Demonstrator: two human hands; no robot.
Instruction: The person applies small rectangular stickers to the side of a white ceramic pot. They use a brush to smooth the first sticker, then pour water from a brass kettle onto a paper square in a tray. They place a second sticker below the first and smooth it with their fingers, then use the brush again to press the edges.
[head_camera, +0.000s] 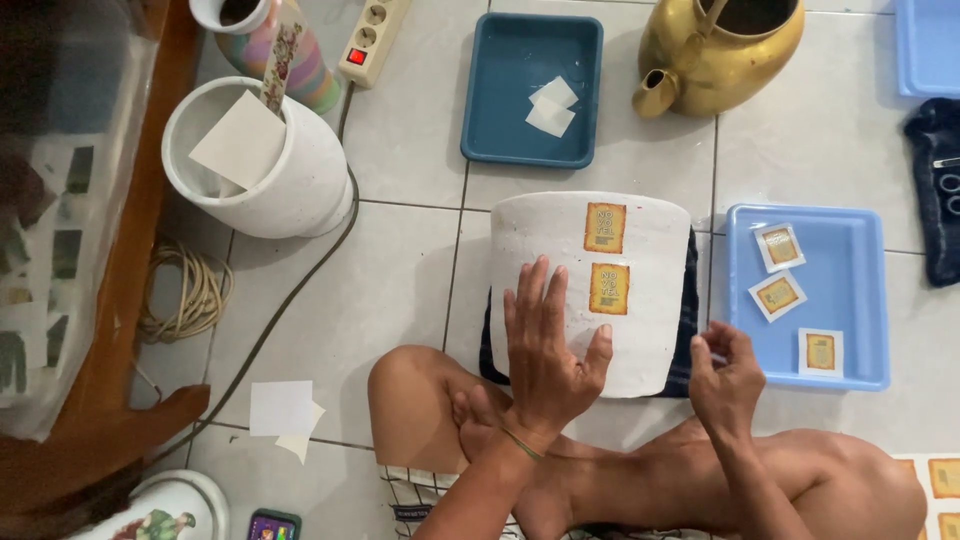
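A white pot (650, 300) lies on its side on a dark cloth (688, 330) in front of my crossed legs. Two small brown paper labels (605, 228) are stuck on its wall, one above the other. My left hand (548, 350) rests flat on the pot's side, fingers spread, just left of the lower label (609, 289). My right hand (725, 375) hovers beside the pot's right edge with fingers curled together; whether it pinches anything is hidden. To the right, a light blue tray (860, 300) holds three more labels (778, 294).
A dark teal tray (500, 100) with two white paper scraps sits ahead, a brass kettle (715, 50) beside it. At left stand a white pot (300, 170) holding paper, a striped vase (300, 60), a power strip (372, 40), a coiled cord (190, 295) and wooden furniture (120, 300).
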